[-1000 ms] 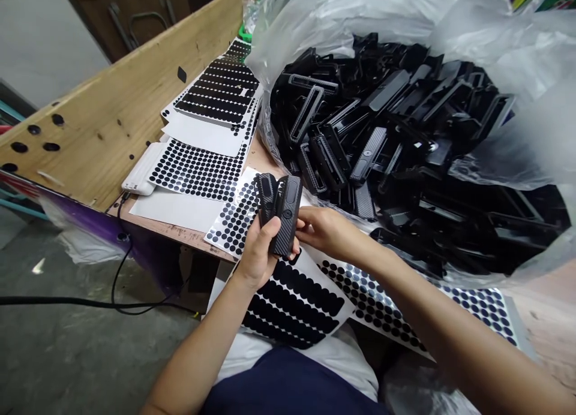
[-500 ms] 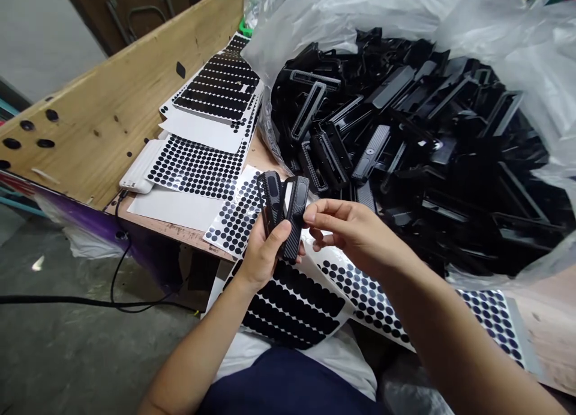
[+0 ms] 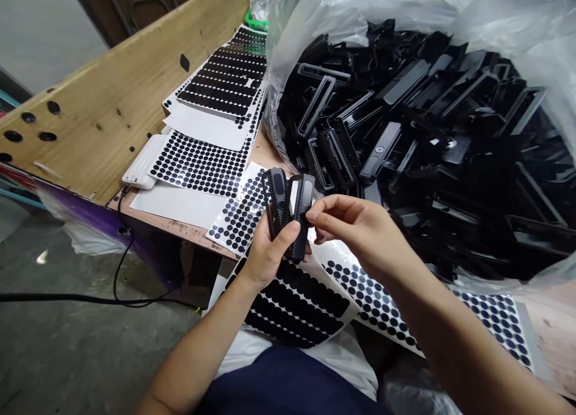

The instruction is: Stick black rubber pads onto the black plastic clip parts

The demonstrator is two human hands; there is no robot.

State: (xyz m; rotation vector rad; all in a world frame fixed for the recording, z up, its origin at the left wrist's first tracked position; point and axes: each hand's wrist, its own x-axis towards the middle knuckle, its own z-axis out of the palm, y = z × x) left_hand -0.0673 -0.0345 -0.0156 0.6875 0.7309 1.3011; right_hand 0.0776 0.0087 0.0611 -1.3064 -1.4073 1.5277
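My left hand is closed round two slim black plastic pieces with a carbon-fibre texture, fanned slightly apart. The left piece and the right piece each carry a smooth dark oval patch near the top, and a white strip shows between them. At the right piece's edge, the thumb and forefinger of my right hand are pinched together. Whether they grip the piece or something small is hidden. Below the hands, a sheet of black stickers slopes over my lap.
A large clear plastic bag full of similar black pieces stands on the right. Dot-sticker sheets and a white power bank with a cable lie on the left. A wooden board edges the table.
The view has shifted slightly, so most things sit a little further right. Both hands keep nearly the same pose on the pieces, the right fingertips still at the right piece's edge.
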